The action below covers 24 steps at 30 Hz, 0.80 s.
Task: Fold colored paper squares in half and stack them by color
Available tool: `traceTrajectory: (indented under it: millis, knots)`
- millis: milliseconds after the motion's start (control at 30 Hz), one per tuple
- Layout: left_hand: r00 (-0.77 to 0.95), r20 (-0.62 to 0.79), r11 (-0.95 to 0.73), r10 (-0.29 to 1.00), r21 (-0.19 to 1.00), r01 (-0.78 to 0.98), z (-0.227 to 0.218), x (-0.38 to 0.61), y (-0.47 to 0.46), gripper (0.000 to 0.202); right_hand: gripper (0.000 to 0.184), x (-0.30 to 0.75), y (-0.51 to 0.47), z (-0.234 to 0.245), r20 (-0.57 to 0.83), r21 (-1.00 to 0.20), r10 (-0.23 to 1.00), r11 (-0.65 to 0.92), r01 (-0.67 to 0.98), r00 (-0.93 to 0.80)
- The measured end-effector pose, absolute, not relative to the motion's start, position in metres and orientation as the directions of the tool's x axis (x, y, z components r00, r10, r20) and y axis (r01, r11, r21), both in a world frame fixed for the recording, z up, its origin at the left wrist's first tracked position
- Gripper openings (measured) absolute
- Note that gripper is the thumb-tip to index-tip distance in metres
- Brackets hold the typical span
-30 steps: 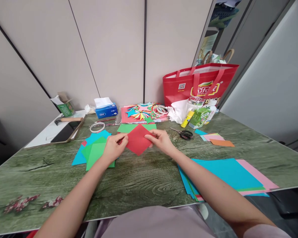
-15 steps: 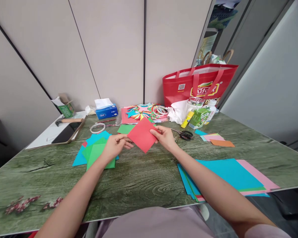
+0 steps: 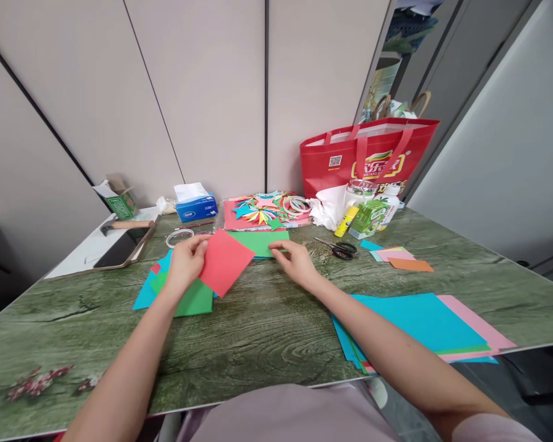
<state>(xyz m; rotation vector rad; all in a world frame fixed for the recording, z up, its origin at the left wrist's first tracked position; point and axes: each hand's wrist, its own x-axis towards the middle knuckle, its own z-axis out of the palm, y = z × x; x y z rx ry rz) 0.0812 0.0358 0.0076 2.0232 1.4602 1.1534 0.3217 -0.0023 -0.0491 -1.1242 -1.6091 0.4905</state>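
Observation:
My left hand (image 3: 187, 265) pinches a square sheet of red paper (image 3: 225, 263) by its left corner. The sheet is held up in front of me, one corner toward me. Below that hand lies a loose pile of blue and green paper squares (image 3: 196, 301), partly hidden. My right hand (image 3: 297, 263) is off the red sheet, its thumb and forefinger apart, with nothing seen between them. Its fingertips are at the right end of a green paper strip (image 3: 267, 241); whether they touch it I cannot tell. Blue shows beneath the strip.
Black-handled scissors (image 3: 343, 250), a yellow glue stick (image 3: 346, 221) and paper offcuts (image 3: 410, 265) lie to the right. Large blue sheets (image 3: 410, 319) overlap the near right. Behind are folded paper stars (image 3: 262, 212), a tissue box (image 3: 196, 209) and a red bag (image 3: 332, 178).
My left hand has carried the red paper to the left and a little lower. The right hand has let go of it and moved slightly left, beside the green strip.

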Motion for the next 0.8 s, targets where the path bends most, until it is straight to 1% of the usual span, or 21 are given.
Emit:
traceTrajectory:
  millis: [33, 67, 100, 167, 233, 300, 367, 433, 533, 633, 667, 733, 800]
  knots:
    - [0.096, 0.367, -0.336, 0.925, 0.674, 0.658, 0.008, 0.074, 0.041, 0.031, 0.015, 0.326, -0.001, -0.051, 0.594, -0.659, 0.803, 0.52, 0.544, -0.048]
    - [0.091, 0.304, -0.274, 0.948, 0.641, 0.717, 0.009, 0.067, 0.045, 0.031, 0.014, 0.329, 0.0, -0.053, 0.627, -0.55, 0.77, 0.541, 0.637, -0.113]
    - [0.098, 0.222, -0.215, 0.97, 0.597, 0.773, 0.011, 0.061, 0.047, 0.03, 0.014, 0.331, 0.0, -0.055, 0.63, -0.457, 0.758, 0.538, 0.708, -0.169]
    - [0.097, 0.089, -0.127, 0.991, 0.46, 0.879, 0.013, 0.054, 0.049, 0.027, 0.014, 0.332, 0.0, -0.059, 0.576, -0.33, 0.778, 0.501, 0.8, -0.25]
    - [0.045, 0.059, -0.06, 0.997, 0.272, 0.96, 0.015, 0.053, 0.045, 0.024, 0.015, 0.331, 0.0, -0.062, 0.495, -0.262, 0.818, 0.462, 0.847, -0.293]
    - [0.015, 0.107, -0.026, 0.994, 0.097, 0.995, 0.014, 0.057, 0.04, 0.02, 0.017, 0.33, 0.001, -0.064, 0.446, -0.233, 0.837, 0.451, 0.861, -0.318]
    - [0.042, 0.168, -0.041, 0.985, -0.01, 0.999, 0.012, 0.06, 0.035, 0.016, 0.02, 0.33, 0.002, -0.065, 0.446, -0.224, 0.832, 0.459, 0.86, -0.328]
    - [0.084, 0.247, -0.075, 0.965, -0.046, 0.996, 0.009, 0.061, 0.034, 0.014, 0.022, 0.331, 0.003, -0.064, 0.471, -0.231, 0.82, 0.472, 0.851, -0.327]
    - [0.141, 0.339, -0.16, 0.93, 0.026, 0.987, 0.004, 0.063, 0.036, 0.018, 0.024, 0.333, 0.004, -0.063, 0.518, -0.273, 0.802, 0.484, 0.831, -0.297]
    - [0.213, 0.331, -0.283, 0.919, 0.179, 0.942, 0.0, 0.072, 0.038, 0.023, 0.027, 0.335, 0.003, -0.061, 0.589, -0.301, 0.767, 0.5, 0.812, -0.254]
    - [0.23, 0.322, -0.322, 0.918, 0.272, 0.907, -0.001, 0.077, 0.038, 0.023, 0.029, 0.335, 0.003, -0.06, 0.621, -0.3, 0.746, 0.51, 0.806, -0.241]
    - [0.238, 0.27, -0.351, 0.933, 0.53, 0.772, -0.005, 0.088, 0.035, 0.02, 0.032, 0.334, 0.0, -0.057, 0.691, -0.29, 0.69, 0.536, 0.793, -0.215]
    - [0.254, 0.142, -0.257, 0.957, 0.822, 0.508, -0.009, 0.099, 0.03, 0.021, 0.034, 0.333, -0.003, -0.053, 0.754, -0.286, 0.63, 0.569, 0.771, -0.186]
